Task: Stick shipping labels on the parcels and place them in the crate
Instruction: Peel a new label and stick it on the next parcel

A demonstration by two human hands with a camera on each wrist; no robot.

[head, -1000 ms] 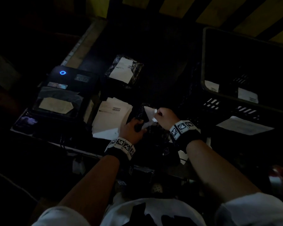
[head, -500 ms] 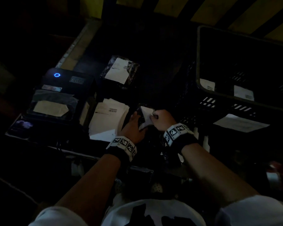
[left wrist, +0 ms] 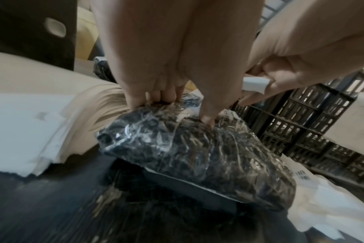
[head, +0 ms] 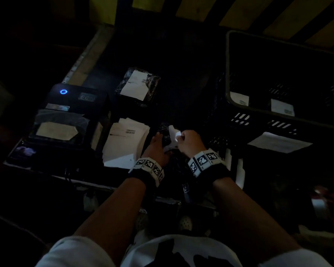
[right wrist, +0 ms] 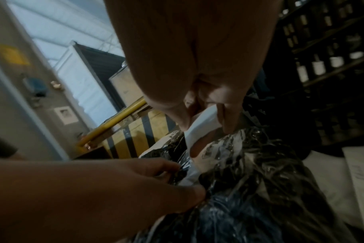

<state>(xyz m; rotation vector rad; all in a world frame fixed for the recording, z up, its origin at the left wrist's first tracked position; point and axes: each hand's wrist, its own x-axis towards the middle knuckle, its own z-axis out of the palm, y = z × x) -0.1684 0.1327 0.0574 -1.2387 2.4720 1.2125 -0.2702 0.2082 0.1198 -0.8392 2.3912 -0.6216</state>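
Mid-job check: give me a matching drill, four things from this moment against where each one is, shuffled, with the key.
Things:
1. shipping label
2. plastic-wrapped parcel
3. label printer
4. black crate

Places or states:
A. at the far left, blue light on
B. on the right, labelled parcels inside
C. pinched in the right hand
D. held down under the left hand

Pairs: 1-C, 2-D, 3-A, 4-B

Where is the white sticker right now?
The white label is in the middle of the head view, pinched by the right hand just above the black-wrapped parcel that the left hand holds.
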